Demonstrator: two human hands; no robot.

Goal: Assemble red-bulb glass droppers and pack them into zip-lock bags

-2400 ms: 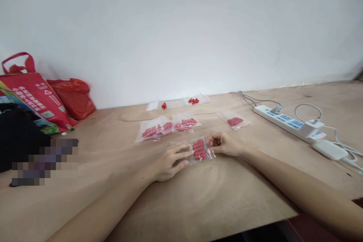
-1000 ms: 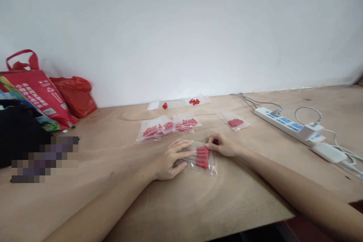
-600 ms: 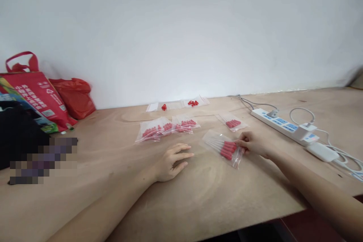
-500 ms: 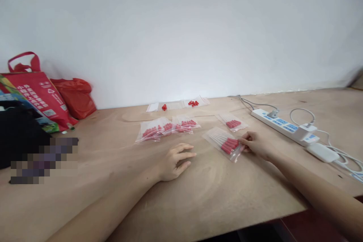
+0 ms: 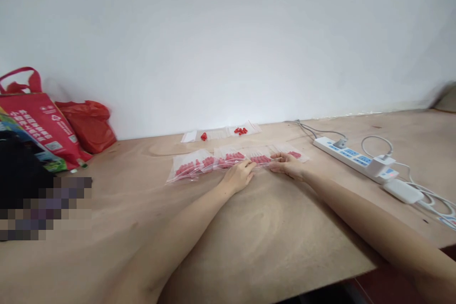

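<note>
A clear zip bag [image 5: 260, 158] holding white sticks with red tubular ends lies flat on the table between my hands. My left hand [image 5: 239, 175] grips its lower left corner, fingers pressed together and partly hidden. At the bag's right edge, my right hand [image 5: 288, 166] has its thumb and fingers closed on the plastic. To the left, several similar bags [image 5: 190, 166] overlap in a row. Another such bag [image 5: 295, 153] lies behind my right hand, partly covered by it.
Along the wall lie clear bags with small red pieces [image 5: 240, 130] and white sticks [image 5: 218, 134]. A white power strip [image 5: 351, 154] with cables and an adapter [image 5: 403, 191] sits at right. Red bags [image 5: 87, 123] and a black cloth [image 5: 21, 171] are at left.
My right hand has moved the zip bag away from me and left, into the row beside the others. My left hand, open before, has reached forward and right to the bag.
</note>
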